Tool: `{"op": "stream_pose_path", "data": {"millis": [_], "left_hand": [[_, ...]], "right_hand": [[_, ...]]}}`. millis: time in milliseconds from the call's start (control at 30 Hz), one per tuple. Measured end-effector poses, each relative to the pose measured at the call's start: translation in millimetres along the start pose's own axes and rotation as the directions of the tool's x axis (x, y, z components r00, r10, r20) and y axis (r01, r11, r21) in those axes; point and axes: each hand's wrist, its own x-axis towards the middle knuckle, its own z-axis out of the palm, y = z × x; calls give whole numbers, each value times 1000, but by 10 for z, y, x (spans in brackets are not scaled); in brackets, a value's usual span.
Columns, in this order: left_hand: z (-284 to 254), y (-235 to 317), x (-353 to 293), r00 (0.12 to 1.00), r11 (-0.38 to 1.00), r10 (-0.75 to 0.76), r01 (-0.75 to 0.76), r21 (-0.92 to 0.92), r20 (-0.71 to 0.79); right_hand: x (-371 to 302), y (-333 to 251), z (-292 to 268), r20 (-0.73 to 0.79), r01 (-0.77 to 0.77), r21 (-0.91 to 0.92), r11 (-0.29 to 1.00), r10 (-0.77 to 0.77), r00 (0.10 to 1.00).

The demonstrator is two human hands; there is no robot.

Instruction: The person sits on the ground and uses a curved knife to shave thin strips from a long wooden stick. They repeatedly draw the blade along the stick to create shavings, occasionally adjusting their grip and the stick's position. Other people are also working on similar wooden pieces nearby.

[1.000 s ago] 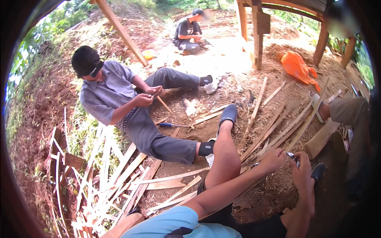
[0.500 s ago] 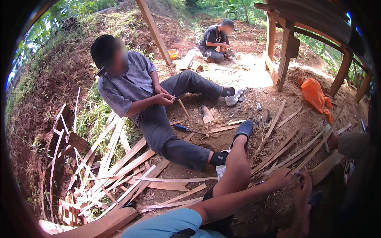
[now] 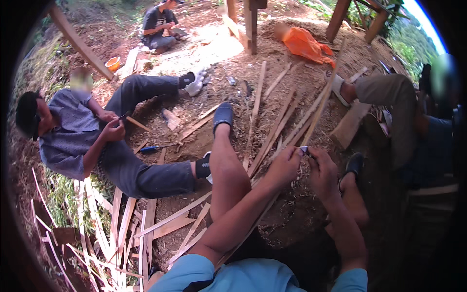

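In front of me, above the ground, my left hand (image 3: 287, 164) and my right hand (image 3: 323, 169) come together at the fingertips. Both are closed in a pinch around a small whitish and dark object (image 3: 304, 149), too small to name. Just beyond it, a long thin wood strip (image 3: 322, 114) slants up and away. My bare left leg (image 3: 228, 168), with a blue clog (image 3: 224, 115) on the foot, stretches out to the left of my hands.
A seated co-worker (image 3: 73, 114) is at the left, near a blue-handled tool (image 3: 154, 148). Another sits at the far back (image 3: 158, 29), and a third person's leg (image 3: 389, 95) is at the right. Wood strips (image 3: 129, 228), a wood block (image 3: 350, 124) and an orange bag (image 3: 304, 45) lie about.
My view has swung to the right, so the scene has shifted left in it. My hands remain together at the small object. The left co-worker's hands have moved a little apart.
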Motion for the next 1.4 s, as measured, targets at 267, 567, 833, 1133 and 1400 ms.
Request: {"op": "stream_pose_path", "data": {"millis": [267, 567, 833, 1133, 1400], "left_hand": [[152, 319, -226, 991, 998, -59, 59, 6, 122], [100, 300, -246, 993, 999, -36, 37, -3, 109], [183, 294, -220, 997, 999, -25, 23, 35, 70], [281, 190, -180, 999, 990, 21, -25, 136, 33], [563, -108, -532, 966, 941, 103, -172, 292, 236]], "right_hand": [[-32, 64, -215, -138, -21, 18, 1000, 23, 990], [30, 18, -157, -127, 0, -87, 996, -11, 992], [37, 35, -121, -191, -53, -140, 989, 26, 981], [104, 199, -87, -253, -112, -268, 957, 43, 967], [61, 1390, -1027, -465, -313, -370, 875, 118, 878]]}}
